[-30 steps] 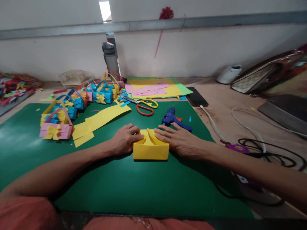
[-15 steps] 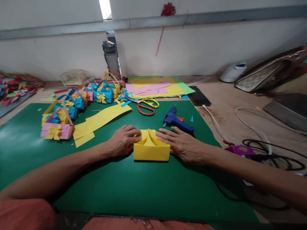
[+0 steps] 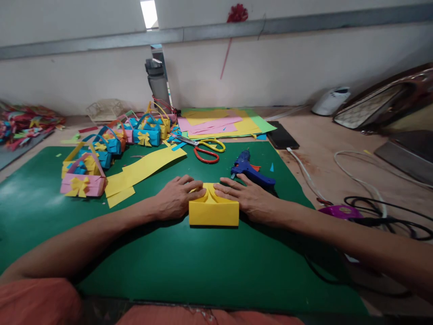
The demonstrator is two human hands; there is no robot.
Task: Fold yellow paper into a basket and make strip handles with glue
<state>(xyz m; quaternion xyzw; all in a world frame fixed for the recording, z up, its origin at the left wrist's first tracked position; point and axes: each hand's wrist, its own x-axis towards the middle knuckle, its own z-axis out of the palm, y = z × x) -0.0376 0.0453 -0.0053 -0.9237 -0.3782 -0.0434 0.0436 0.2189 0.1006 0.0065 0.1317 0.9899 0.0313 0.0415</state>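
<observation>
A folded yellow paper box (image 3: 214, 214) stands on the green mat (image 3: 189, 266) in front of me, its front wall upright and its top open. My left hand (image 3: 177, 196) grips its left side, with fingers bent over the rim. On the opposite side my right hand (image 3: 252, 198) holds the box, its fingers reaching over the edge towards the middle. Folded flaps inside are partly covered by my fingers. Just beyond my right hand lies a blue glue gun (image 3: 252, 170). Scissors (image 3: 206, 151) with red and yellow handles rest behind the box.
Several small paper baskets (image 3: 83, 185) with bows stand at the left, beside yellow paper strips (image 3: 149, 167). Coloured sheets (image 3: 219, 122), a grey bottle (image 3: 158, 83) and a phone (image 3: 283, 134) are at the back. Cables (image 3: 389, 214) and a bag (image 3: 389, 99) lie at the right.
Both hands have moved slightly inward over the box's rim, their fingers closer together. The box's side walls look pressed inward a little; the box stays in place.
</observation>
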